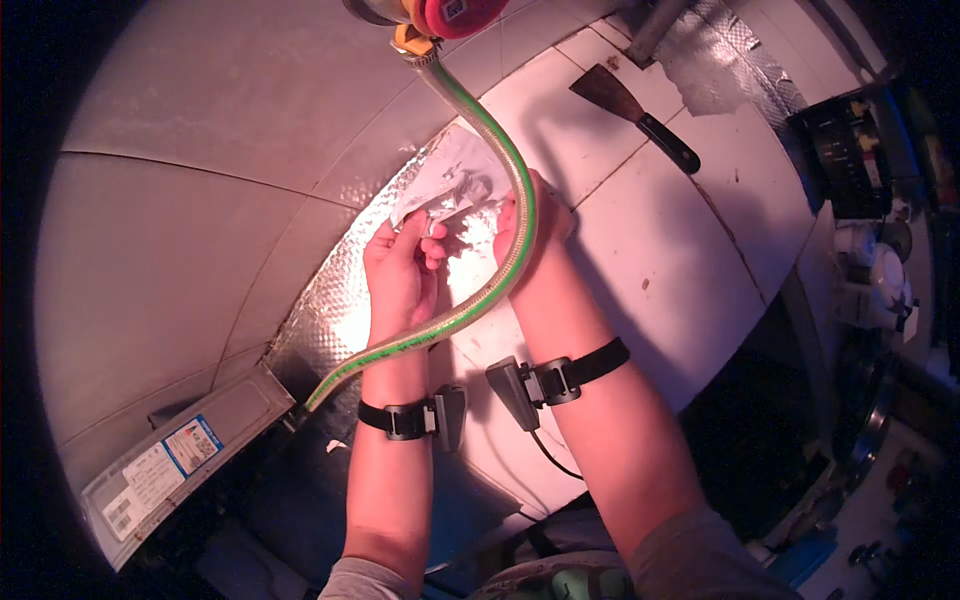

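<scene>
A crumpled silvery foil sheet (455, 180) stands up from the counter near the wall. My left hand (403, 270) pinches its lower left edge between curled fingers. Beside the sheet's right side is my right hand (545, 212), its fingers curled inward. A clear hose with a green stripe (522, 190) passes in front of that hand, so whatever its fingers grip is hidden. Under and around my hands, a bright strip of embossed foil (335, 270) runs along the seam between wall and counter. Each forearm wears a black strap with a small device.
The hose runs from a red regulator (460, 14) at the top down to a metal box with labels (190, 455) at lower left. A scraper with a black handle (655, 130) lies on the white tiled counter (700, 240). More foil (715, 65) covers the far right corner.
</scene>
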Action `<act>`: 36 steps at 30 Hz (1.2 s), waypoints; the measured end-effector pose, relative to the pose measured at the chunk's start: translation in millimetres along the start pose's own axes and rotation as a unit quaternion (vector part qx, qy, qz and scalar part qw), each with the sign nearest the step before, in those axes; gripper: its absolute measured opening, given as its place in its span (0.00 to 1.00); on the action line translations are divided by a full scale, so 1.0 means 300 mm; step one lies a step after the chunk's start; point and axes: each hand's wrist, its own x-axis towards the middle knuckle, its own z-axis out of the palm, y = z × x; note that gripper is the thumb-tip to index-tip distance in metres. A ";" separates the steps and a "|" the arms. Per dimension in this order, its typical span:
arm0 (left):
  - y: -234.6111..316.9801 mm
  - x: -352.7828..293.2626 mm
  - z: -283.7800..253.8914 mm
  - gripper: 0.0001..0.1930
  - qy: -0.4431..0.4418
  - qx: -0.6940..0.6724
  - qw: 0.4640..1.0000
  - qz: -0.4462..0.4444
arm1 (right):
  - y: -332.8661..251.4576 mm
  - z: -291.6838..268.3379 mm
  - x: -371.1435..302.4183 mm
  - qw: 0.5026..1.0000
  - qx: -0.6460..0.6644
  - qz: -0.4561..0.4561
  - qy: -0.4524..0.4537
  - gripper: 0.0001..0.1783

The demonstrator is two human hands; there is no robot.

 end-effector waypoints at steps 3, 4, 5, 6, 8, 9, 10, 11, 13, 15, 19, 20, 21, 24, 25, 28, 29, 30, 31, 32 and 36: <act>-0.001 0.006 -0.013 0.04 0.002 0.005 1.000 -0.004 | 0.017 0.003 0.002 1.000 0.004 0.006 0.001 0.14; -0.005 0.009 -0.020 0.04 -0.001 0.006 1.000 -0.003 | 0.020 0.003 0.001 1.000 0.003 0.006 -0.001 0.14; -0.007 0.011 -0.025 0.04 -0.005 0.007 1.000 -0.002 | 0.023 0.004 0.000 1.000 0.002 0.007 -0.005 0.14; -0.008 0.011 -0.026 0.04 -0.006 0.006 1.000 -0.003 | 0.024 0.003 0.001 1.000 0.001 0.008 -0.010 0.13; -0.009 0.009 -0.028 0.04 -0.006 0.002 1.000 -0.007 | 0.029 0.005 0.003 1.000 -0.002 0.009 -0.020 0.13; -0.009 0.009 -0.030 0.04 -0.006 0.001 1.000 -0.007 | 0.026 -0.002 -0.002 1.000 -0.001 0.009 -0.020 0.13; -0.008 0.010 -0.033 0.04 -0.005 -0.001 1.000 -0.008 | 0.027 -0.001 -0.003 1.000 -0.002 0.011 -0.022 0.13; -0.008 0.010 -0.035 0.04 -0.004 -0.003 1.000 -0.008 | 0.029 0.000 -0.006 1.000 -0.001 0.010 -0.023 0.13; -0.005 0.006 -0.027 0.04 0.001 -0.004 1.000 -0.007 | 0.036 0.001 0.000 1.000 -0.003 0.007 -0.024 0.14; -0.002 0.004 -0.027 0.04 0.000 -0.005 1.000 -0.006 | 0.038 -0.001 0.000 1.000 -0.003 0.008 -0.025 0.14; -0.001 0.005 -0.037 0.04 -0.005 -0.007 1.000 -0.004 | 0.041 0.001 -0.005 0.999 -0.014 0.006 -0.034 0.15; -0.001 0.005 -0.039 0.04 -0.004 -0.007 1.000 -0.003 | 0.043 0.000 -0.004 0.999 -0.020 0.004 -0.037 0.15; -0.002 0.008 -0.041 0.04 -0.009 -0.012 1.000 -0.002 | 0.050 -0.005 0.002 0.999 -0.024 0.002 -0.039 0.15; -0.009 0.013 -0.046 0.04 -0.016 -0.027 0.999 0.008 | 0.070 -0.017 0.032 0.998 -0.040 -0.011 -0.053 0.17; -0.011 0.013 -0.046 0.04 -0.015 -0.030 0.999 0.015 | 0.082 -0.019 0.047 0.997 -0.045 -0.017 -0.058 0.17; -0.020 0.014 -0.047 0.05 -0.012 -0.039 0.999 0.029 | 0.106 -0.034 0.073 0.996 -0.057 -0.033 -0.059 0.18; -0.024 0.014 -0.046 0.05 -0.011 -0.041 0.999 0.033 | 0.110 -0.040 0.079 0.996 -0.058 -0.040 -0.054 0.19; -0.023 0.013 -0.048 0.05 -0.007 -0.041 0.999 0.034 | 0.116 -0.036 0.072 0.996 -0.055 -0.050 -0.040 0.19; -0.019 0.009 -0.046 0.05 -0.002 -0.041 0.999 0.036 | 0.107 -0.029 0.037 0.996 -0.050 -0.068 -0.016 0.19; -0.017 0.006 -0.047 0.05 0.002 -0.041 0.998 0.037 | 0.099 -0.013 0.004 0.995 -0.043 -0.084 0.011 0.20; -0.018 0.006 -0.044 0.04 -0.003 -0.049 0.998 0.040 | 0.072 -0.002 -0.014 0.996 -0.039 -0.069 0.028 0.20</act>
